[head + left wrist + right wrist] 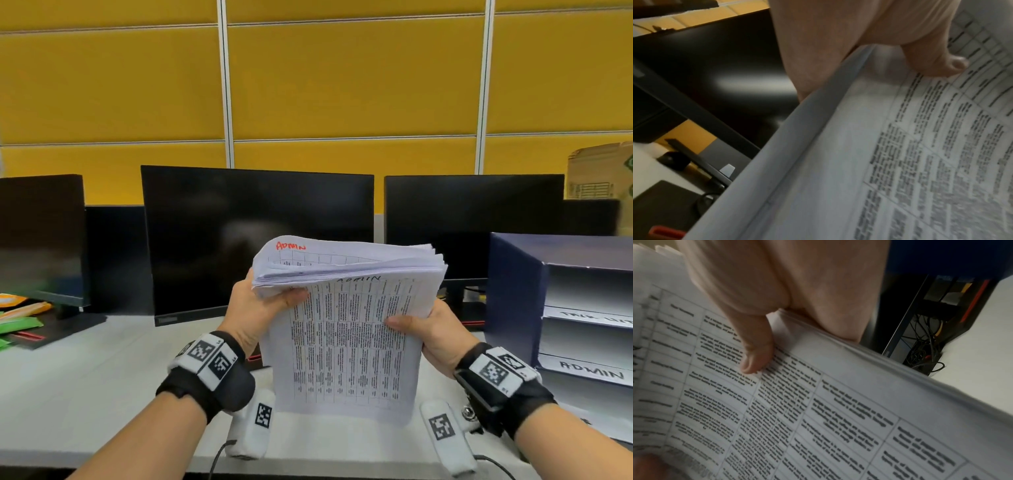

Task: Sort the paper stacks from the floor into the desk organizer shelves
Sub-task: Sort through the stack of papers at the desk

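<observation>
one paper stack [346,329], two hands, three dark monitors, one desk organizer [513,294], one cardboard box [599,171]

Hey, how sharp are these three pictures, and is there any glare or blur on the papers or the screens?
Head view: fairly sharp, "ADMIN" reads on the paper stack; soft glare on the middle monitor; edges bend from the wide lens. Left wrist view: left hand and print blurred, a glare streak on the dark screen. Right wrist view: right hand close and soft, table text smeared, mostly unreadable.

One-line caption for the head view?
Both hands, left hand and right hand, hold an ADMIN-marked paper stack beside the desk organizer.
</observation>
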Tool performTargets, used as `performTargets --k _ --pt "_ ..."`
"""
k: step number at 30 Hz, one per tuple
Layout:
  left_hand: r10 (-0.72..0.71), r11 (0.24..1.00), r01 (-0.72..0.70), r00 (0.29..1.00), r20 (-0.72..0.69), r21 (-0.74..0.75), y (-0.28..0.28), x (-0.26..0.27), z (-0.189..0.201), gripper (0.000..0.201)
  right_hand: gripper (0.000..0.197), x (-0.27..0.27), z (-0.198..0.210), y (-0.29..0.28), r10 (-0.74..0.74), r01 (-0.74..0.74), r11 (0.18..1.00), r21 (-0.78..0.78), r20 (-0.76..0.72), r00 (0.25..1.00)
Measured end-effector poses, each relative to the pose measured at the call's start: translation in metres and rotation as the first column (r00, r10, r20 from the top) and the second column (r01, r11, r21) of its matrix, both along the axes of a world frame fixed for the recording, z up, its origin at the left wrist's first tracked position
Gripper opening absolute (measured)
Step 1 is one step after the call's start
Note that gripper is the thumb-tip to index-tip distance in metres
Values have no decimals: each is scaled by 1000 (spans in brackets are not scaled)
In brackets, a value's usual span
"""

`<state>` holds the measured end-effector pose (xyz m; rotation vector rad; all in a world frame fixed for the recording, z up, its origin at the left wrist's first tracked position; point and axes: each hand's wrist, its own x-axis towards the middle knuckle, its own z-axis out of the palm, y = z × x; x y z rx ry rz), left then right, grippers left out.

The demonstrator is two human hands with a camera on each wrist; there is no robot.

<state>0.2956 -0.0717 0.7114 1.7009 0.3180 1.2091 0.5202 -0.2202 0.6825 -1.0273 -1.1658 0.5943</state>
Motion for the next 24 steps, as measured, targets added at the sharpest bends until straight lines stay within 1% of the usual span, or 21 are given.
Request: performTargets --k 1,2,3,5,6,7,9,10,12,14,17,20,22,24 --pt "-3 1000 3 1000 -25 14 1 -1 1 64 46 2 0 0 3 -3 1000 3 -17 1000" --pt "-14 1000 15 998 -54 20 2 -2 3 60 46 3 0 0 8 -8 1000 1 -24 1000" --pt "-25 999 27 996 -88 28 3 -3 4 52 48 5 -1 0 9 -9 1000 -4 -32 999" --pt "-10 998 18 990 -140 59 2 -3 7 34 67 5 0 0 -24 23 1000 -16 -30 999" --pt "20 998 -11 991 -136 69 1 -2 8 26 73 4 1 1 -69 69 997 -27 -10 998" --pt "54 997 -48 993 -105 62 -2 0 9 20 68 2 3 2 -123 124 992 -33 24 992" --pt "119 993 -119 993 -3 12 -9 7 11 14 48 -6 10 5 -215 217 976 -17 71 974" --pt "143 990 -142 988 51 -21 -13 10 13 13 45 -11 14 6 -262 262 965 1 64 963" --pt "169 983 -156 973 156 -93 -20 15 18 11 50 -20 24 6 -345 343 937 64 25 938" --pt "189 978 -163 956 224 -130 -23 17 21 11 58 -26 32 6 -393 388 914 122 26 919" --pt "234 967 -197 936 262 -161 -25 15 16 13 77 -30 31 6 -431 414 900 139 130 893" --pt "288 948 -234 918 271 -215 -26 12 4 13 92 -33 17 7 -403 390 915 106 197 894" --pt "331 931 -259 896 296 -259 -25 11 3 11 95 -35 7 10 -402 392 916 88 221 889" --pt "372 912 -268 861 348 -311 -22 10 9 12 87 -36 1 14 -435 420 900 116 280 856"
